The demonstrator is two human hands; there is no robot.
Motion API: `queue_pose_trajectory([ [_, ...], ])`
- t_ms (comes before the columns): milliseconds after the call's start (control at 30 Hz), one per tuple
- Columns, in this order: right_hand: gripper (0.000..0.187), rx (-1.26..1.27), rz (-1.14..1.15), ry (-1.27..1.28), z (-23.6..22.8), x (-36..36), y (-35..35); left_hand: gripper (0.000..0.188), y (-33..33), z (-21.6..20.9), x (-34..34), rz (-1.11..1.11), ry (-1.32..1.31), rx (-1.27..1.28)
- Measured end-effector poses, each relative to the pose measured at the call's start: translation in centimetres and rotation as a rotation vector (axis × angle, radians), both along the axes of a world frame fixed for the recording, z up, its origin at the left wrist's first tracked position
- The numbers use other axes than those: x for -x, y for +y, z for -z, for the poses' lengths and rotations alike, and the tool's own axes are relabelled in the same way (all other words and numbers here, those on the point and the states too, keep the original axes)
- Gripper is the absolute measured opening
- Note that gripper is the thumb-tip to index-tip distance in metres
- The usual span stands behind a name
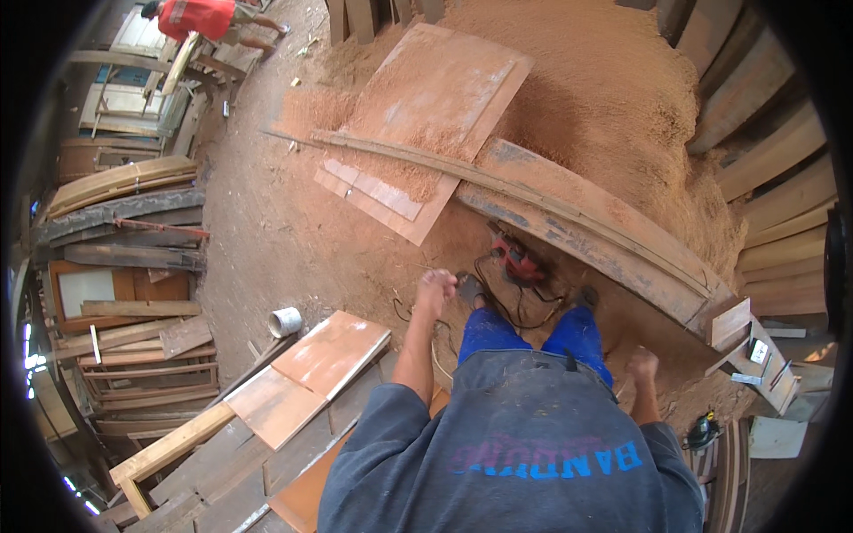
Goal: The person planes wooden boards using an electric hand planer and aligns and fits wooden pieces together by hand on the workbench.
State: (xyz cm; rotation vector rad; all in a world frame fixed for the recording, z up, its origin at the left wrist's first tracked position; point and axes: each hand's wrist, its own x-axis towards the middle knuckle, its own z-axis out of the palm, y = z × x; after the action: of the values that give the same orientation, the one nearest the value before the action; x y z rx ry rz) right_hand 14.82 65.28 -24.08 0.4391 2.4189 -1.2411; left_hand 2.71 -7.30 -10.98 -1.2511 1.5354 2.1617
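My left hand is raised in front of my left leg, its fingers curled in, and I see nothing in it. At my right side hangs my right hand, closed like a fist and slightly blurred, also with nothing visible in it. Neither hand touches anything around it. On the ground just beyond my feet lies a red and black corded power tool, its black cable looping between my shoes. Past it, a long wooden beam runs crosswise, dusted with sawdust. A large wooden panel rests on its far side.
A big sawdust heap covers the far ground. Reddish panels lie on a timber stack at my left, beside a white bucket. Stacked lumber lines the left; planks stand right. A person in red bends far left.
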Motion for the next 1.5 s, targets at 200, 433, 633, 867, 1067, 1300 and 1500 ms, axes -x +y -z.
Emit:
queue_pose_trajectory([
  [200, 0.036, 0.081, -0.156, -0.434, -6.9, 15.2, -28.0, 0.085, 5.6, 3.6, -13.5, 0.957, -0.421, 0.486],
  [433, 0.047, -0.076, -0.786, -0.542, 1.5, 18.1, -42.3, 0.102, 9.2, 2.1, -13.8, 0.895, -0.715, 0.517],
  [633, 0.08, -0.257, -1.015, -0.49, 14.9, 16.3, -46.7, 0.093, 9.2, 5.9, -15.0, 0.733, -0.814, 0.697],
  [867, 0.088, -0.258, -0.912, -0.449, 23.8, 17.4, -49.5, 0.085, 9.4, 7.4, -16.5, 0.602, -0.818, 0.811],
  [1067, 0.09, -0.278, -0.932, -0.503, 26.3, 18.9, -49.4, 0.086, 9.7, 7.8, -17.5, 0.576, -0.856, 0.791],
  [1300, 0.086, -0.333, -0.771, -0.463, 13.5, 23.6, -54.1, 0.08, 10.0, 7.2, -17.4, 0.519, -0.843, 0.707],
  [1500, 0.082, 0.005, -0.985, -0.4, -2.6, 22.3, -56.7, 0.075, 9.6, 7.8, -18.0, 0.455, -0.686, 0.622],
])
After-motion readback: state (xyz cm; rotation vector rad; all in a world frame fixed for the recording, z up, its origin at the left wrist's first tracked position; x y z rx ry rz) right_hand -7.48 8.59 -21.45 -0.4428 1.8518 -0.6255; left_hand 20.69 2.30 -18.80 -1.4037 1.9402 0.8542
